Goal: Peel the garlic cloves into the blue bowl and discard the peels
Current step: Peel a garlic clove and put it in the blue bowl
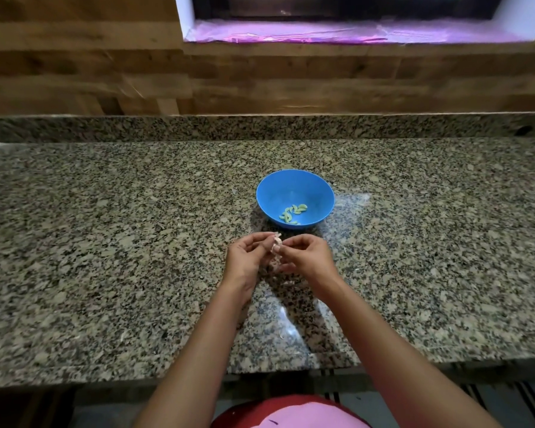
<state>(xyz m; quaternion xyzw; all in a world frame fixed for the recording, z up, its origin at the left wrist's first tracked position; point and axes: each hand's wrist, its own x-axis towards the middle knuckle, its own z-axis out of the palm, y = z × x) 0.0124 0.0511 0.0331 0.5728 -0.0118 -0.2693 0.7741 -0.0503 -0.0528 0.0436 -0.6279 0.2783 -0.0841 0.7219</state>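
Garlic clove [276, 247], papery skin partly on, sits pinched in the curled fingers of my left hand [244, 263]. My right hand [311, 257] pinches at its peel. Just beyond, the blue bowl [330, 193] holds several peeled cloves [294, 213]. I judge the task well underway, with peels not yet discarded.

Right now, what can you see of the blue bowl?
The round blue plastic-looking bowl stands upright on the speckled granite counter, just beyond the left hand and right hand, neither touching it. Its inside is smooth and holds a small cluster of pale greenish peeled garlic cloves near its bottom.
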